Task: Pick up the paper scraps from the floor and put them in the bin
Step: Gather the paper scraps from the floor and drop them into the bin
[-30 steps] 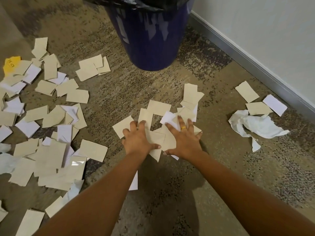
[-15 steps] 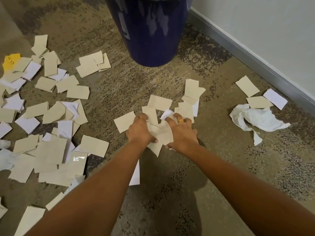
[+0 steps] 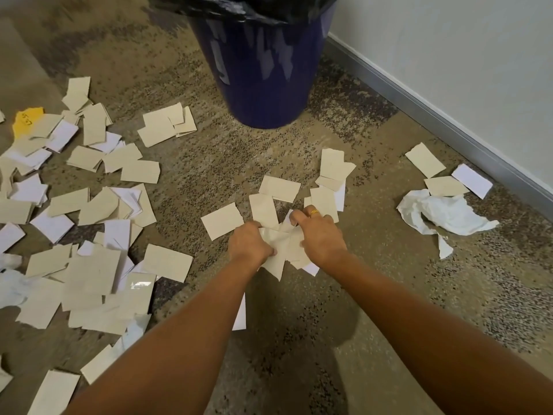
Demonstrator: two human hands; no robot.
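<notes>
A person's left hand [image 3: 250, 244] and right hand [image 3: 321, 235] meet low over a speckled brown carpet [image 3: 299, 339], fingers curled inward, both gripping a crumpled bunch of scraps [image 3: 281, 248] pressed between them at floor level. A gold ring [image 3: 314, 211] shows on a finger of the right hand. Both bare forearms reach in from the bottom of the view.

Just beyond the hands lie several flat beige scraps [image 3: 279, 188], some touching the held bunch, with a few more stacked a little to the right [image 3: 332, 169]. A white piece [image 3: 241, 316] sticks out from beneath the left forearm.

The blue bin [image 3: 263, 70], lined with a black bag [image 3: 245, 7], stands upright on the carpet straight ahead of the hands, near the corner where a pale wall [image 3: 449, 55] meets a grey skirting board [image 3: 434, 115].

A broad scatter of beige and white scraps [image 3: 89, 265] covers the floor to the left, overlapping in heaps, with one yellow scrap [image 3: 27, 119] at its far edge. To the right, near the skirting board, a crumpled white sheet [image 3: 446, 214] lies beside three flat pieces [image 3: 425, 160].
</notes>
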